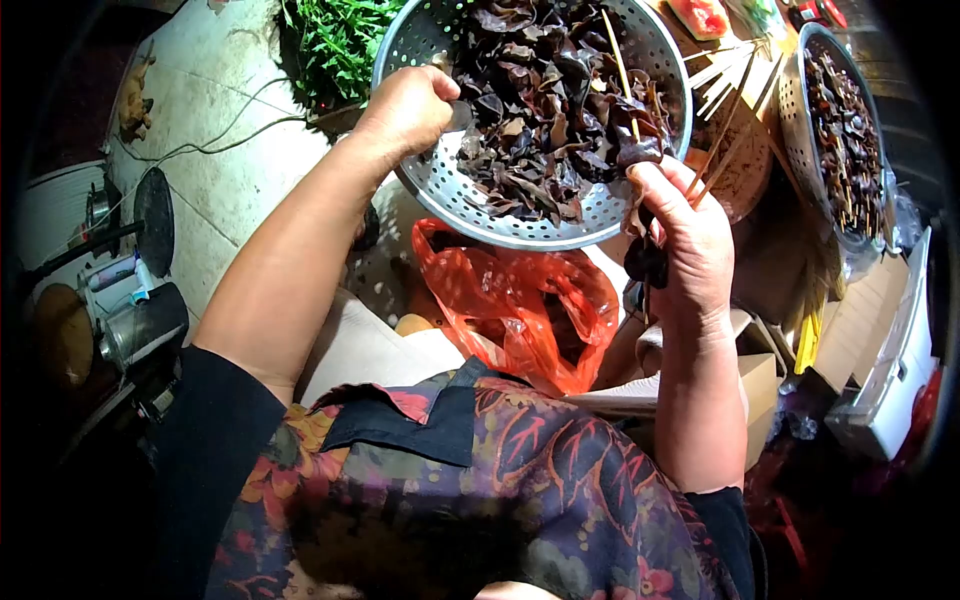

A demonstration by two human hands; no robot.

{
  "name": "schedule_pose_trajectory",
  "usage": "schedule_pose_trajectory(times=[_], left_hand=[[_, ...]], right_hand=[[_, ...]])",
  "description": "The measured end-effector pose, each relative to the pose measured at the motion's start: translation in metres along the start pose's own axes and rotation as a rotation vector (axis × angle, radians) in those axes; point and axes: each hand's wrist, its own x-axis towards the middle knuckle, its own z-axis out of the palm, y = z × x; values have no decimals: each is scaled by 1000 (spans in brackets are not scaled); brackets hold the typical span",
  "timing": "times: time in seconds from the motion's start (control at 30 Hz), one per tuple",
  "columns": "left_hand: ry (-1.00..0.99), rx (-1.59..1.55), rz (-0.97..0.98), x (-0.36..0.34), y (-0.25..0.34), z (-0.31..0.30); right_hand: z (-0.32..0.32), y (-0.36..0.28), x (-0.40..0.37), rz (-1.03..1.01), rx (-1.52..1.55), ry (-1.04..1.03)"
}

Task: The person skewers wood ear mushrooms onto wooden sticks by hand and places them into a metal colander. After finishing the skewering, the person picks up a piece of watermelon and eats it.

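A perforated metal colander (560,236) full of dark, wrinkled pieces like wood ear fungus (530,110) is at the top centre. At its left rim, my left hand (410,112) is closed with the fingers curled, a dark piece showing beside them. My right hand (685,225) is over the lower right rim, closed on a thin wooden skewer (622,75) with dark pieces threaded near its lower part. More thin sticks and dark pieces show around the right fingers.
Green leaves (335,45) lie at the upper left. A red plastic bag (530,310) is below the colander. At the right stands another colander (800,110) with filled skewers. Loose sticks (715,85), a white foam box (890,380) and cardboard are nearby.
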Motion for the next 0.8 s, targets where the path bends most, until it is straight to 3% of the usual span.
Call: schedule_pose_trajectory(times=[0.07, 0.17, 0.27, 0.47, 0.57, 0.63, 0.8], left_hand=[[28, 90, 25, 1, -1, 4], [104, 394, 280, 3, -9, 17], [23, 593, 219, -5, 2, 26], [7, 636, 173, 4, 5, 33], [25, 343, 293, 8, 12, 16], [-85, -190, 231, 12, 21, 7], [-97, -711, 278, -15, 52, -8]], right_hand=[[0, -3, -3, 20, 16, -27], [1, -4, -6, 50, 51, -48], [2, -3, -7, 85, 116, -110], [0, -5, -9, 81, 113, -154], [-3, -7, -11, 109, 85, -142], [-4, -9, -11, 142, 41, -156], [2, -11, -14, 174, -24, -138]])
